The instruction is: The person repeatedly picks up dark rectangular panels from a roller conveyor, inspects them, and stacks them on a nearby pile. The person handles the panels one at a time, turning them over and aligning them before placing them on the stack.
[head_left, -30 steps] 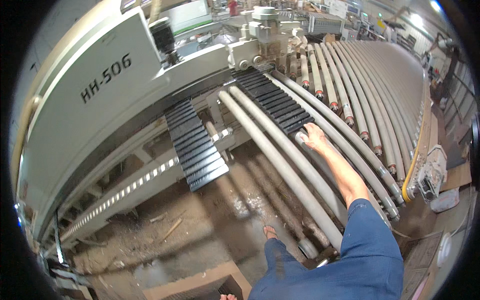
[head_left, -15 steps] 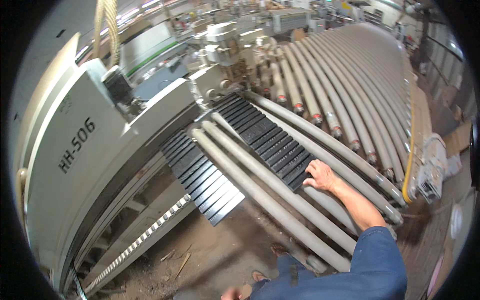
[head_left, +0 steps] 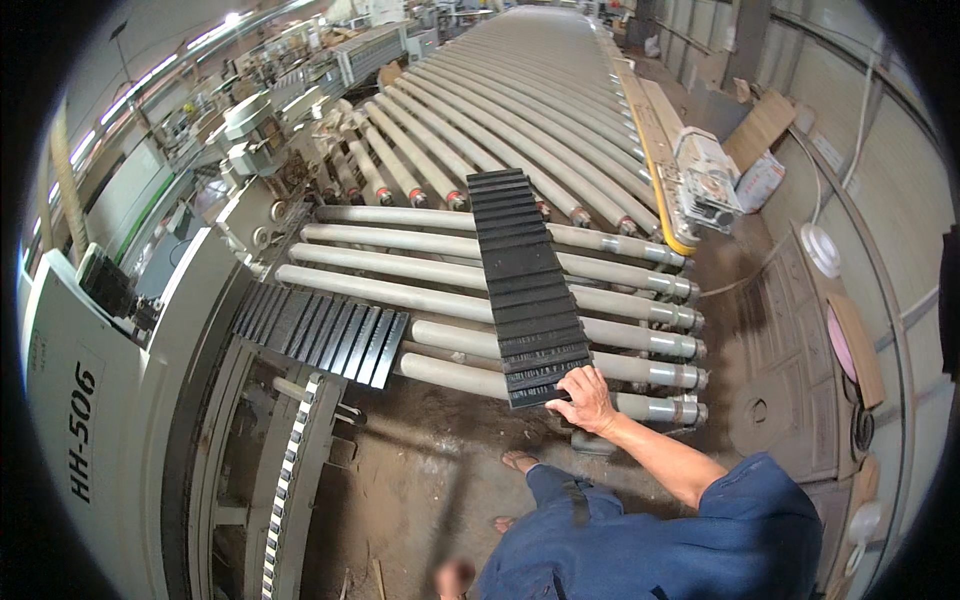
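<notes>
The right hand (head_left: 588,400) has its grip pinched on the black slats (head_left: 528,285), at the near edge of the rollers (head_left: 385,292) they lie across. The left hand (head_left: 455,578) is blurry; I can't tell its grip.

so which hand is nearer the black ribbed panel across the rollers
Right. The right hand is on the near end of the black ribbed panel; the left hand is apart from it, at the picture's lower edge.

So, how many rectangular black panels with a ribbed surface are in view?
2. One panel extends over the grey tubular rollers, the person's right hand at its near end; the other panel juts from the white machine at left. More may be hidden.
</notes>
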`<state>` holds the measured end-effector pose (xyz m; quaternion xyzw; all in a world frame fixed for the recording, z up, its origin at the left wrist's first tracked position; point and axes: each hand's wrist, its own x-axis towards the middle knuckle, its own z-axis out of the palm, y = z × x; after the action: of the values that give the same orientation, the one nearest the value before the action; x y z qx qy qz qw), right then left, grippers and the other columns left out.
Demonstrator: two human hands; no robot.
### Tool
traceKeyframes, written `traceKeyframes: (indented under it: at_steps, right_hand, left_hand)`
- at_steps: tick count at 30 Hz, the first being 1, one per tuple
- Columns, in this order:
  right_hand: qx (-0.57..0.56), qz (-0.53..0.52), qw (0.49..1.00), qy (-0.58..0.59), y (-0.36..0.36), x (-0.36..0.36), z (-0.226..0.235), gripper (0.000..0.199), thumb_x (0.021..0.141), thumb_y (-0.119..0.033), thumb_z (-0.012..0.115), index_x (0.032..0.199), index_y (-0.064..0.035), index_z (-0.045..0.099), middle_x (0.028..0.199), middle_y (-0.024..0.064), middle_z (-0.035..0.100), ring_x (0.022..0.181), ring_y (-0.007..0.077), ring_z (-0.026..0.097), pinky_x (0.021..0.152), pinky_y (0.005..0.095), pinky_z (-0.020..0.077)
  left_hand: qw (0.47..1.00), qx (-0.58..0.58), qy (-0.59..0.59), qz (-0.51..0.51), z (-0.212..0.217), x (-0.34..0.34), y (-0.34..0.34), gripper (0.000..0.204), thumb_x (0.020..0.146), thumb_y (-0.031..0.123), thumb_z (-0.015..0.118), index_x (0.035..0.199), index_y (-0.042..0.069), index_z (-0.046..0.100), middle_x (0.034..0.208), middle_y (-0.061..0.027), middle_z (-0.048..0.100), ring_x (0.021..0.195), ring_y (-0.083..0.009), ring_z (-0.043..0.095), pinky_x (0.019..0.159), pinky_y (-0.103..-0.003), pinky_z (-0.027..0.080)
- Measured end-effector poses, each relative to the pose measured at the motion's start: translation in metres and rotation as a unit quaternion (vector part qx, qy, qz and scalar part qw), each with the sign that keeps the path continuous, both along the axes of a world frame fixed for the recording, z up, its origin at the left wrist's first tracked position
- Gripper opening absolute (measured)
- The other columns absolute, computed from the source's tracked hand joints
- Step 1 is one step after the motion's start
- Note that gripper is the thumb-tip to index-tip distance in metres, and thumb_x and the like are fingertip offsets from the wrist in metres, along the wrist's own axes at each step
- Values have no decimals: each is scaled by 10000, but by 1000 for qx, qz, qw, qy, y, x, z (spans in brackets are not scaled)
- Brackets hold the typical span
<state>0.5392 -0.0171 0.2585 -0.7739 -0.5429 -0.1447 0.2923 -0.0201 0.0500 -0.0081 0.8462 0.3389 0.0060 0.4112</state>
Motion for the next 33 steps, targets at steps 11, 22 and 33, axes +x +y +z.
traceKeyframes:
  at_steps: [11, 22, 33]
  right_hand:
    - [-47, -37, 997, 46, 16, -64, 8, 369, 719, -385, 786, 854, -79, 629, 883, 78, 557, 885, 285, 550, 758, 427, 445]
    - [-279, 165, 934, 149, 120, -26, 66, 429, 818, -481, 697, 813, -52, 710, 777, 180, 696, 788, 355, 697, 719, 467, 547]
    - [-93, 221, 971, 10, 322, 71, 26, 538, 771, -297, 743, 1196, -9, 581, 1231, 212, 561, 1157, 395, 534, 968, 489, 441]
  left_hand:
    - [981, -5, -38, 193, 7, 21, 26, 63, 784, 151, 725, 838, 118, 713, 765, -85, 670, 690, -224, 636, 625, -358, 524]
    - [898, -19, -46, 438, -1, 48, -66, 200, 879, 179, 604, 746, 54, 684, 725, -102, 657, 676, -215, 622, 647, -376, 518]
    - [625, -400, -2, 670, -12, 48, -101, 281, 877, 210, 621, 982, -46, 670, 952, -130, 680, 751, -253, 639, 663, -414, 513]
